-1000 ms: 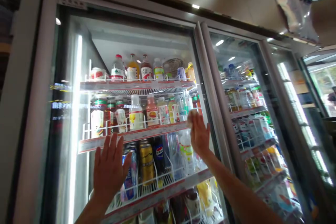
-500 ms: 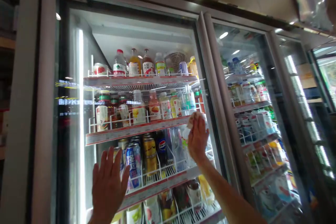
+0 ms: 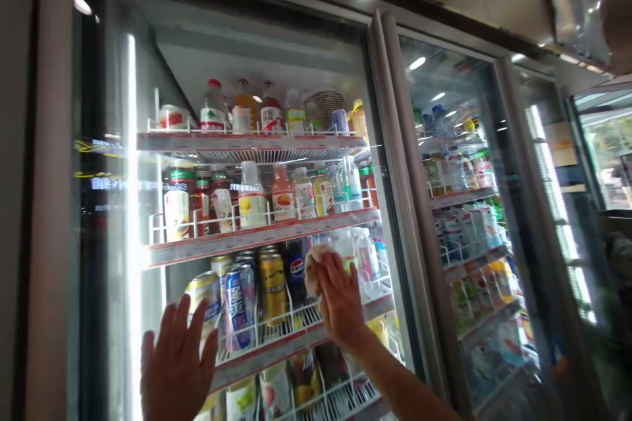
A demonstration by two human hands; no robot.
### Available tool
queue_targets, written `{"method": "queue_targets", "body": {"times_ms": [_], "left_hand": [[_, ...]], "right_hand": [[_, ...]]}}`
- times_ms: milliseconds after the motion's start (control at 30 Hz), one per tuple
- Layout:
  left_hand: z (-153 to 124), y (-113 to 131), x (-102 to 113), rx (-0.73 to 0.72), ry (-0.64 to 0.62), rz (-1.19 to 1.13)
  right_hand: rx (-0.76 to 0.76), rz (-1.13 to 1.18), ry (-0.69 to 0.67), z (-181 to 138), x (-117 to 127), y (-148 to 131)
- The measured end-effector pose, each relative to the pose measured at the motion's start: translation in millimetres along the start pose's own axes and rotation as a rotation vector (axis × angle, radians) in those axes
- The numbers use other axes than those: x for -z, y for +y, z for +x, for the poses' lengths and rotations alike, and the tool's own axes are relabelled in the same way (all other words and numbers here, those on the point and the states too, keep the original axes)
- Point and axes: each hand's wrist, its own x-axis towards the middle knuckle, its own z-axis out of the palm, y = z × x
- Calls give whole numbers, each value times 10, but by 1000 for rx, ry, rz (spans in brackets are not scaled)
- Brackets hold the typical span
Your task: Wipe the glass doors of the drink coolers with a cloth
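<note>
My left hand [image 3: 175, 365] lies flat and open against the glass door [image 3: 247, 66] of a drinks cooler, fingers spread, low on the left side. My right hand [image 3: 338, 299] presses a small crumpled pale cloth [image 3: 313, 263] against the same glass, in front of the shelf of cans and water bottles. The fingers are laid over the cloth. Behind the glass stand rows of bottles [image 3: 251, 194] and cans [image 3: 239, 299] on white wire shelves.
A second glass door [image 3: 459, 145] to the right shows more shelves of drinks. The grey door frame [image 3: 49, 210] runs down the left. Further cooler doors [image 3: 557, 164] continue right. A foil bag [image 3: 573, 0] hangs at the top right.
My right hand with the cloth has slid down and to the left across the glass, from the middle shelf to the can shelf. My left hand has dropped lower and stayed flat.
</note>
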Motion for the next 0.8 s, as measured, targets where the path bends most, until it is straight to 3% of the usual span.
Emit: {"method": "queue_targets", "body": {"times_ms": [67,167,233,400,433,567,600,700,800], "left_hand": [[4,10,-5,6,-7,-3],[9,-1,-11,-21,1,-13],[6,-12,-15,-28,6,-13],[-2,-11,-14,-16,-3,-5],[-3,-6,-12,-11,-8,-4],[-7,6,-11,0,-3,-2],[-8,2,-13,-9,7,-1],[-11,-22,-21,-29,20,3],[-10,-45,-37,-42,28,5]], "right_hand": [[-23,-33,15,-44,11,79],[-334,-187,179,-51,11,309],[-404,-191,214,-62,-7,305],[5,4,15,-163,-22,29],[-13,-13,34,-158,-17,47],[-369,-123,224,-37,-48,101],[-358,-97,212,-14,-66,43],[-111,39,83,-11,-93,-185],[-26,48,53,-19,-71,-134]]}}
